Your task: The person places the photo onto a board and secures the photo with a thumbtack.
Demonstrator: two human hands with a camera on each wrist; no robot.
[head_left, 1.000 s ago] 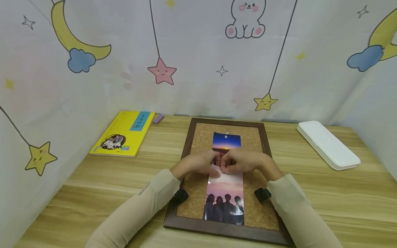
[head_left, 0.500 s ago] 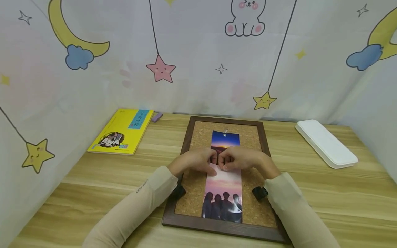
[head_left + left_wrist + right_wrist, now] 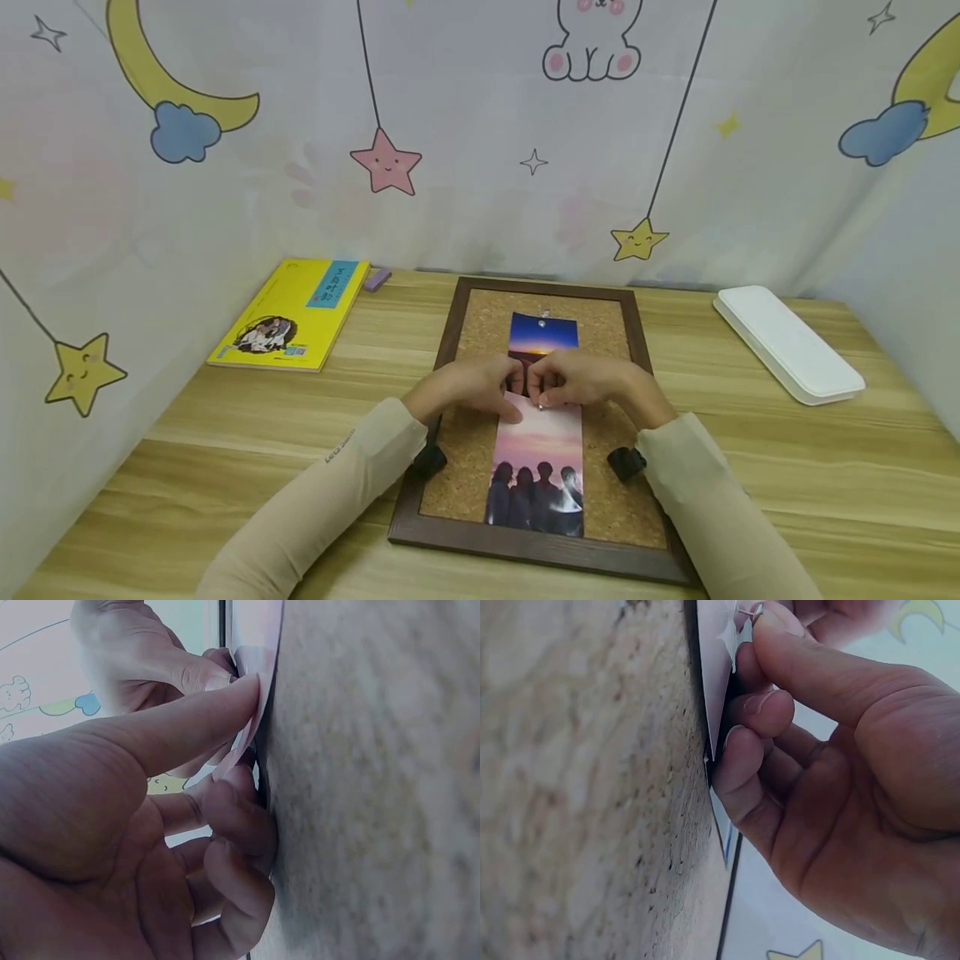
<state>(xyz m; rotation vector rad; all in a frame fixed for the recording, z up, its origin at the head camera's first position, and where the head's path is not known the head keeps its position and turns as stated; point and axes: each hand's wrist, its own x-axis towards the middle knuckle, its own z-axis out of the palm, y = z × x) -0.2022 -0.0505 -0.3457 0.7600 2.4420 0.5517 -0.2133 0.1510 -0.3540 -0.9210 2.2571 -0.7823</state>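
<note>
A framed cork board (image 3: 622, 508) lies on the table with two photos on it. The upper sunset photo (image 3: 543, 335) has a push pin (image 3: 542, 323) at its top edge. Below it lies a pink-sky photo (image 3: 538, 450) with dark silhouettes of people. My left hand (image 3: 483, 386) pinches this photo's top edge, thumb on the picture side and fingers under it, as the left wrist view shows. My right hand (image 3: 585, 379) pinches a second push pin (image 3: 754, 612) by its head, its shaft towards the photo. Whether the point touches the paper, I cannot tell.
A yellow book (image 3: 288, 315) lies at the back left, with a small purple block (image 3: 377, 279) beside its corner. On the right is a white oblong case (image 3: 787, 344). A printed curtain (image 3: 465, 167) hangs behind the table.
Both hands stay at the pink photo's top edge. The right fingers have shifted slightly, and the pin's head now shows at the fingertips. The head view has tilted slightly.
</note>
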